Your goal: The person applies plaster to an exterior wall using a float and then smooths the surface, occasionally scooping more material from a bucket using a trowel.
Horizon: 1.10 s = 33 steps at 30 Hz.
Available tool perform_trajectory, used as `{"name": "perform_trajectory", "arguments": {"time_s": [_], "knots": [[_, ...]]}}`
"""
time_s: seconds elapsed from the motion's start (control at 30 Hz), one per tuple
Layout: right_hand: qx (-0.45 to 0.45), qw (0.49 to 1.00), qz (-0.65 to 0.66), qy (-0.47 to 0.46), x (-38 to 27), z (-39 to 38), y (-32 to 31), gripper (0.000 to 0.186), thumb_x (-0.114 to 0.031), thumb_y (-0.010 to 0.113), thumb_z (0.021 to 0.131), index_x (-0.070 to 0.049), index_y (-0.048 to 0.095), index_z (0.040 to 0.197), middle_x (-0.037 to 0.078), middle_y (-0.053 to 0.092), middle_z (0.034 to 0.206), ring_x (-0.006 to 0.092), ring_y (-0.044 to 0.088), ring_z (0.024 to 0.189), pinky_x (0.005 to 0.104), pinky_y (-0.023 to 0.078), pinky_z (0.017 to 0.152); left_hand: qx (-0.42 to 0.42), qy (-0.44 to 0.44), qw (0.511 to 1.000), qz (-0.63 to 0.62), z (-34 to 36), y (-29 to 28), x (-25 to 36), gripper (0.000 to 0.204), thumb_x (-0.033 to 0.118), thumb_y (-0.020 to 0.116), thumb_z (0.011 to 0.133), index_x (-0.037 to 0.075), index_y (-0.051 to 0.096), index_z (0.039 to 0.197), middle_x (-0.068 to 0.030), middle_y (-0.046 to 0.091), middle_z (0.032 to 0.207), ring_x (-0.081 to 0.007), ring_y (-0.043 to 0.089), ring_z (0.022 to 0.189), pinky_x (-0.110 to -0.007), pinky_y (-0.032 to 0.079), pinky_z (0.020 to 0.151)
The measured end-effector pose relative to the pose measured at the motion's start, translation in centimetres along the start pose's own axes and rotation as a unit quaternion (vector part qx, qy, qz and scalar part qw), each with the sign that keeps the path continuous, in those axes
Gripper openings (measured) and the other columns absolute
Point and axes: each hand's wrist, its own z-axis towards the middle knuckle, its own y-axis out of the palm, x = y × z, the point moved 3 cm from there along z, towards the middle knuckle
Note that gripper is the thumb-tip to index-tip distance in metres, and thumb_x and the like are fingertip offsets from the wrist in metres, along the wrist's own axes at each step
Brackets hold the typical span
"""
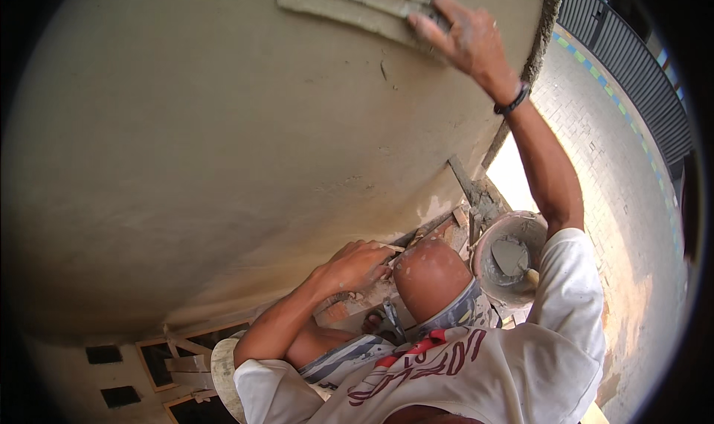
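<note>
Up high, my right hand (468, 39) grips the dark handle of a long plastering float (338, 1), its face against the wall. Grey mortar coats the float. The plaster on the wall (223, 111) looks smooth and damp, with a few small marks below the float. My left hand (355, 266) is low beside my bent knee, its fingers curled; a thin pale strip shows at the fingertips, but what they hold is unclear. At the right of my knee stands a bucket (487, 279), with a mortar-coated trowel (510, 256) inside.
Mortar-smeared boards (483, 199) lie by the wall's rough right edge. Beyond is a paved yard (587, 141) with a dark slatted gate (632, 45). Wooden frames (165, 344) are far below at the left. A pale round rim (223, 376) shows near my left elbow.
</note>
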Motion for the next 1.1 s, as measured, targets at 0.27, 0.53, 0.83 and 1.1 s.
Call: {"name": "perform_trajectory", "arguments": {"time_s": [0.27, 0.53, 0.83, 1.1], "knots": [[-0.222, 0.955, 0.185, 0.064, -8.8, -25.8, 18.9, 0.043, -0.049, 0.058, 0.09, -0.007, 0.055, 0.081, 0.017, 0.059, 0.059, 0.0359, 0.062, 0.057, 0.0463, 0.048, 0.049, -0.011, -0.024, 0.999, 0.041, 1.8, 0.9, -2.6, 0.039, 0.017, 0.063, 0.088, 0.002, 0.057, 0.123, -0.0204, 0.061, 0.116, -0.0386, 0.055, 0.111, -0.047, 0.044, 0.094], [0.058, 0.934, 0.202, 0.289, 7.4, -13.9, 3.4, 0.051, -0.046, 0.062, 0.088, 0.002, 0.052, 0.072, 0.015, 0.051, 0.061, 0.0218, 0.047, 0.055, 0.0374, 0.04, 0.055, 0.048, -0.009, 0.999, 0.015, -0.6, -0.6, -1.5, 0.04, 0.021, 0.062, 0.09, 0.001, 0.055, 0.124, -0.0232, 0.059, 0.119, -0.0396, 0.055, 0.111, -0.044, 0.045, 0.094], [0.093, 0.934, 0.139, 0.315, 9.1, -12.4, 6.8, 0.048, -0.047, 0.06, 0.089, 0.0, 0.06, 0.083, 0.025, 0.057, 0.067, 0.0418, 0.06, 0.066, 0.0458, 0.045, 0.06, -0.012, -0.006, 1.0, 0.014, -0.3, 2.1, -3.5, 0.041, 0.022, 0.061, 0.09, 0.002, 0.055, 0.125, -0.0226, 0.06, 0.115, -0.0394, 0.055, 0.108, -0.046, 0.044, 0.093], [0.026, 0.939, 0.23, 0.254, 0.6, -21.5, 12.4, 0.045, -0.045, 0.065, 0.086, -0.001, 0.06, 0.077, 0.021, 0.057, 0.064, 0.0383, 0.058, 0.059, 0.0447, 0.046, 0.055, 0.027, -0.015, 0.999, 0.033, 2.0, 1.4, -6.7, 0.038, 0.02, 0.061, 0.091, 0.001, 0.055, 0.123, -0.0216, 0.06, 0.113, -0.0389, 0.056, 0.107, -0.044, 0.045, 0.092]]}}
